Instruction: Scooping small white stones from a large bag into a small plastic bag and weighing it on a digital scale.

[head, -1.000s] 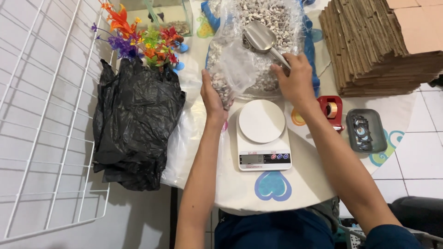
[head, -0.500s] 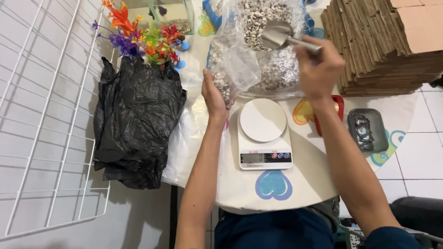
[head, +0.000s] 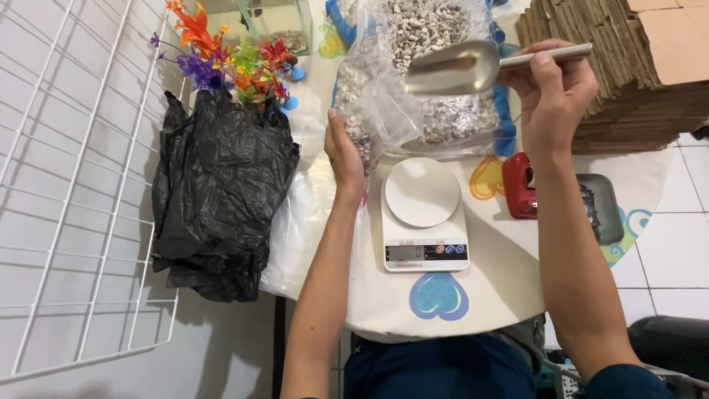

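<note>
My left hand (head: 344,153) grips a small clear plastic bag (head: 373,103) partly filled with pale gravel, held just above the table's far side. My right hand (head: 550,96) holds a metal scoop (head: 452,68) by its handle, lifted level over a large open clear bag of gravel (head: 436,44). The scoop's mouth points left toward the small bag. Below both hands sits a white kitchen scale (head: 423,214) with a round platform that bears nothing.
A heap of black plastic bags (head: 221,192) lies at the left with artificial flowers (head: 229,63) behind it. A white wire rack (head: 66,185) stands at far left. Stacked cardboard (head: 628,66), a red tape dispenser (head: 519,186) and a grey tray (head: 605,210) sit at right.
My right hand has lifted the scoop out of the large gravel bag and swung it up and to the right. My left hand kept hold of the small bag.
</note>
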